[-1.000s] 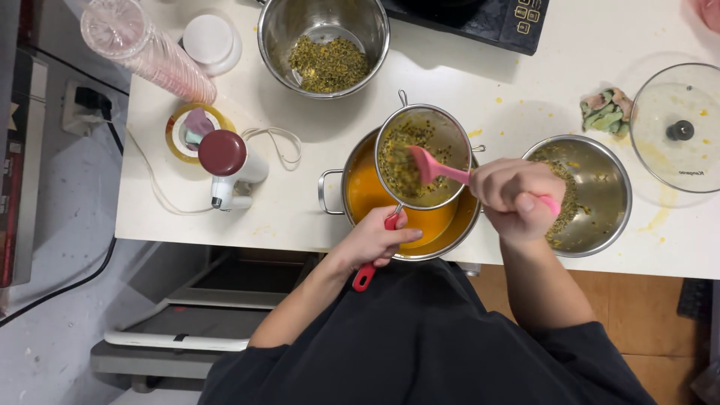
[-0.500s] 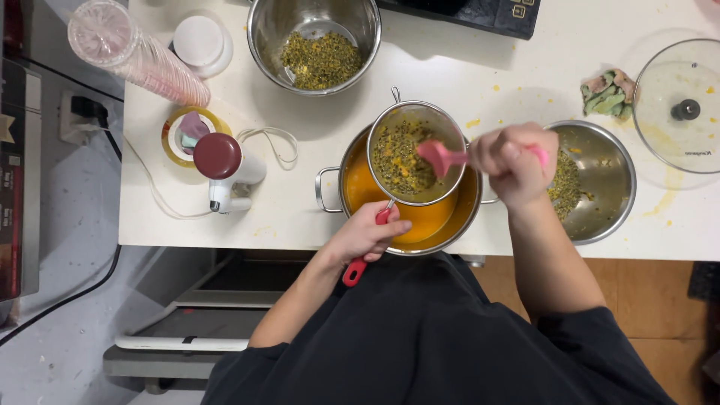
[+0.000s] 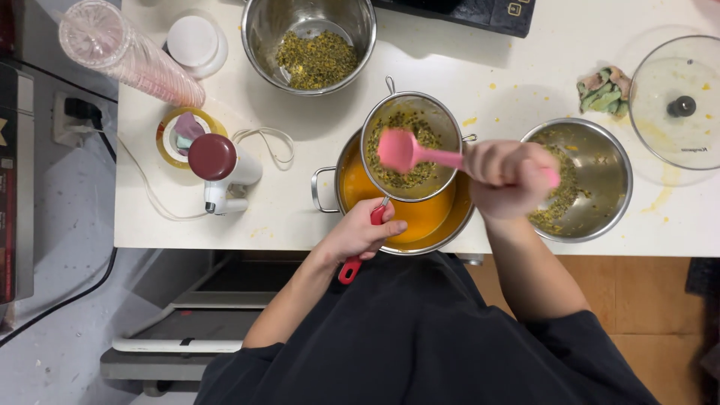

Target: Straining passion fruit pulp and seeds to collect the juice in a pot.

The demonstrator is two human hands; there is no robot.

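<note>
My left hand grips the red handle of a round metal strainer that rests over a steel pot of orange liquid. Greenish seeds and pulp lie in the strainer. My right hand holds a pink spatula, whose blade is over the pulp in the strainer. To the right of the pot stands a steel bowl with pulp and seeds in it, partly hidden by my right hand.
A second steel bowl of seeds sits at the back. A hand blender, a jar, stacked plastic cups and a white lid are at left. A glass lid and crumpled cloth lie at right; a dark appliance is behind.
My right hand has lifted and moved left with the spatula, from the right bowl's side toward the strainer. My left hand keeps its hold on the strainer handle.
</note>
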